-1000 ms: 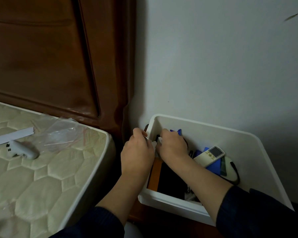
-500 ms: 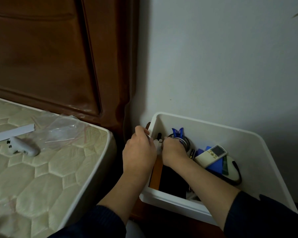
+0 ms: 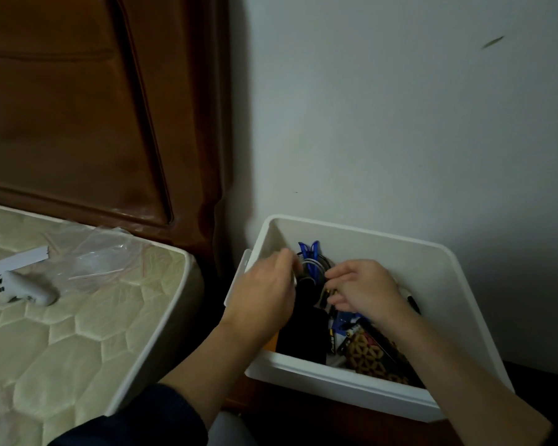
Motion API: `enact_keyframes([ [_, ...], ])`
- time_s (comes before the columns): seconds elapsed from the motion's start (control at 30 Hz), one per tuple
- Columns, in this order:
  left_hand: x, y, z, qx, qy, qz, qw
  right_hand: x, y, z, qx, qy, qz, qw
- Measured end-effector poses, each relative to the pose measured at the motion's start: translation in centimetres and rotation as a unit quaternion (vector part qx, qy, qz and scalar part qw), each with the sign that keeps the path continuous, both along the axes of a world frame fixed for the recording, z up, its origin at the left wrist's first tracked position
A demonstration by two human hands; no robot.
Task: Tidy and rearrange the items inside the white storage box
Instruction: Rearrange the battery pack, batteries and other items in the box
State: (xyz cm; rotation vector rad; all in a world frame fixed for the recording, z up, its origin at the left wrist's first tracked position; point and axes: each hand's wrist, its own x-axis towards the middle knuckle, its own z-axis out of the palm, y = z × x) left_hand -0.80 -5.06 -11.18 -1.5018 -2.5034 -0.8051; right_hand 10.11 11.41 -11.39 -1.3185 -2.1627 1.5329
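Both hands in white storage box (image 3: 432, 284), lower right: left hand (image 3: 264, 297) and right hand (image 3: 364, 289) curled, grasp unclear; risk: cable coil (image 3: 313, 267) snags blue clip (image 3: 308, 251)

Single head-worn view, close, angled forward and down onto the white storage box (image 3: 351, 386) beside the mattress (image 3: 78, 333).

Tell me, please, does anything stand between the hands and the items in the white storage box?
Nothing visible does. The white storage box is open-topped, and both the left hand and the right hand are already inside it, among the items near the blue clip.
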Motion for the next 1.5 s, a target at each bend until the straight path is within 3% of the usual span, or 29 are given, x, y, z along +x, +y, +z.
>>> enact_keyframes([
  [0.07, 1.1, 1.2, 0.2, -0.134, -0.061, -0.078, 0.986, 1.6, 1.1, -0.2, 0.022, 0.014, -0.034, 0.999],
  [0.17, 2.3, 3.3, 0.1, -0.339, -0.138, -0.108, 0.924, 3.0, 1.7, -1.0, 0.033, 0.017, -0.046, 0.998],
  [0.23, 2.7, 4.5, 0.1, -0.402, -0.149, -0.108, 0.897, 3.2, 1.4, -1.7, 0.031, 0.007, -0.033, 0.999],
  [0.4, 3.1, 5.8, -0.4, -0.534, -0.080, -0.124, 0.832, 3.0, 1.1, -3.0, 0.069, 0.018, -0.012, 0.997],
  [0.57, 3.2, 5.4, -1.6, -0.525, -0.097, -0.127, 0.836, 3.9, 1.3, -3.9, 0.073, 0.069, -0.010, 0.995],
  [0.77, 2.4, 5.3, -2.4, -0.457, -0.123, -0.111, 0.874, 4.1, 1.3, -4.2, 0.090, 0.085, -0.009, 0.992],
  [1.0, 2.2, 5.3, -3.6, -0.453, -0.169, -0.109, 0.869, 4.0, 1.7, -4.5, 0.133, 0.046, -0.017, 0.990],
  [1.2, 2.6, 5.3, -3.6, -0.482, -0.110, -0.083, 0.865, 4.3, 2.5, -4.9, 0.155, 0.009, -0.055, 0.986],
  [1.5, 2.5, 5.6, -3.3, -0.506, -0.106, -0.079, 0.852, 4.3, 2.5, -5.5, 0.153, -0.009, -0.033, 0.988],
])
